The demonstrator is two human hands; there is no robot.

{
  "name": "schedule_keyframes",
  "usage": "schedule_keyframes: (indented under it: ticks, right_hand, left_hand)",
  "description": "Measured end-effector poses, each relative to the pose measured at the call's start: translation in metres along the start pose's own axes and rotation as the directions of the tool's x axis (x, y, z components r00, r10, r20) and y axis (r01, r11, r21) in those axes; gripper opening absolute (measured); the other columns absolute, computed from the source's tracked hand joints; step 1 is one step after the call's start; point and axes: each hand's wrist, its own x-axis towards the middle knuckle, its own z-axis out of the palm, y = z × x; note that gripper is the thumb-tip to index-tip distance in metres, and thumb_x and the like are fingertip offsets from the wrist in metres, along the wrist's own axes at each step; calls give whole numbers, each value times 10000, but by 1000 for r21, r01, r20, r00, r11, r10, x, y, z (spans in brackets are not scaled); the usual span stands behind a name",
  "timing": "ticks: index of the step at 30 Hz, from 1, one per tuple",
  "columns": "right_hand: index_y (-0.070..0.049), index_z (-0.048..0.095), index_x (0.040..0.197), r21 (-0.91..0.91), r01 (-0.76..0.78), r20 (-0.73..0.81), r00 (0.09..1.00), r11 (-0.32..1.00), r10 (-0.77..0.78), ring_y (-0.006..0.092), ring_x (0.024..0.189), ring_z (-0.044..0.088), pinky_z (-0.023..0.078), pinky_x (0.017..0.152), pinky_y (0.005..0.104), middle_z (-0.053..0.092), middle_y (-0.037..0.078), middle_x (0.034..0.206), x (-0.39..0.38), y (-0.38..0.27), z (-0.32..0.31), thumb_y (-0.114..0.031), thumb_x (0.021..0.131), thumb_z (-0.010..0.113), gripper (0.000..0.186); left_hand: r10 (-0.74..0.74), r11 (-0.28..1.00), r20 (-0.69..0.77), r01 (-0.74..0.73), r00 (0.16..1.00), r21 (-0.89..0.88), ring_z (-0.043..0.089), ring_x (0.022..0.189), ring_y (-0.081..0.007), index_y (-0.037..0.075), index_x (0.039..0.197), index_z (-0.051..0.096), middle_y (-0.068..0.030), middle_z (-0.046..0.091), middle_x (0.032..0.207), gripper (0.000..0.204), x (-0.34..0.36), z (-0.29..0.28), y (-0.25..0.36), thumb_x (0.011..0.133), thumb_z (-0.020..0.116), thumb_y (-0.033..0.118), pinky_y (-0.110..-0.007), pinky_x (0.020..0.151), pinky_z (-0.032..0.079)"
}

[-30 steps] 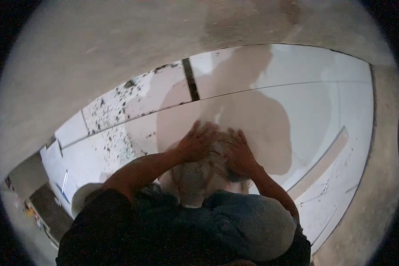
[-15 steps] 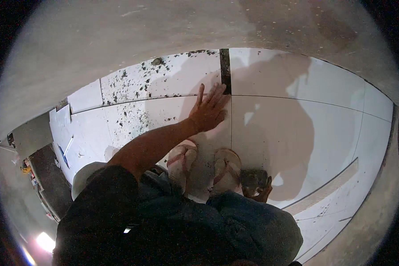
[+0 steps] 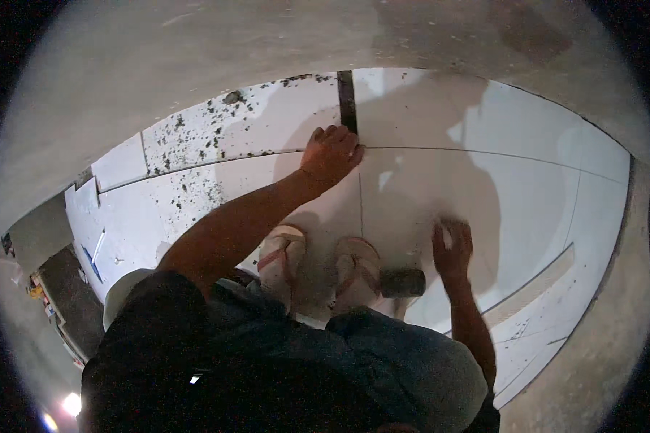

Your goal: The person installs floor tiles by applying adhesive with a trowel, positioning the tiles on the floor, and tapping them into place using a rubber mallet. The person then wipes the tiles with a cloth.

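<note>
My left hand (image 3: 331, 155) rests on the white floor tiles (image 3: 419, 180), at the near end of a dark narrow gap (image 3: 347, 101) between two tiles. Its fingers are curled under and their tips are hidden, so what they hold, if anything, does not show. My right hand (image 3: 453, 251) hovers over the tiles on the right, thumb and fingers apart with nothing between them. A mallet with a black head (image 3: 403, 283) lies beside my right foot (image 3: 356, 270), its pale handle partly behind my knee.
Dark mortar crumbs (image 3: 188, 137) are scattered over the left tiles, with a larger lump (image 3: 233, 97) near the wall (image 3: 267, 36). A pale narrow strip (image 3: 531, 286) lies at the right. Past the tiles' left end is a dark recess (image 3: 72, 296).
My right hand has let go of the mallet and moved forward and right. My left hand, flat with fingers spread before, has curled its fingers. The view has shifted slightly.
</note>
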Motion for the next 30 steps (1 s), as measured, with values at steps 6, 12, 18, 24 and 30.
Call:
schedule_keyframes:
  ticks: [6,12,18,24,30]
  right_hand:
    - [-72,616,1064,-181,574,137,819,799,-557,326,1080,538,391,971,479,606,123,1104,136,-2,60,-132,791,567,283]
    - [-116,620,837,-268,552,283,828,789,-483,245,923,579,474,786,385,579,70,884,160,-33,60,-188,786,556,109]
    - [-104,614,793,-243,566,285,818,788,-499,228,878,599,495,768,362,583,61,865,158,-35,53,-188,785,568,96]
    - [-80,608,791,-203,597,283,795,776,-537,233,883,605,510,762,354,589,81,887,156,-31,57,-176,783,572,102]
    - [-69,604,826,-197,604,169,796,772,-581,235,889,593,512,748,351,583,93,912,149,-25,68,-176,766,584,125]
  left_hand:
    - [130,988,72,-135,989,72,586,764,-315,68,808,607,-129,602,791,123,11,23,-14,793,580,186,-444,701,474]
    - [81,996,121,-84,989,17,592,839,-284,52,795,617,-119,604,827,116,16,-7,9,819,573,156,-412,752,477]
    - [192,978,17,-190,981,-84,560,787,-318,18,846,592,-145,573,827,112,13,-3,5,862,570,126,-430,721,463]
    - [191,981,26,-191,981,14,537,801,-311,10,841,578,-135,546,809,125,10,8,0,879,546,125,-422,720,457]
    - [186,966,110,-202,976,160,529,813,-285,11,856,576,-127,541,819,107,7,19,-6,877,541,110,-401,750,444]
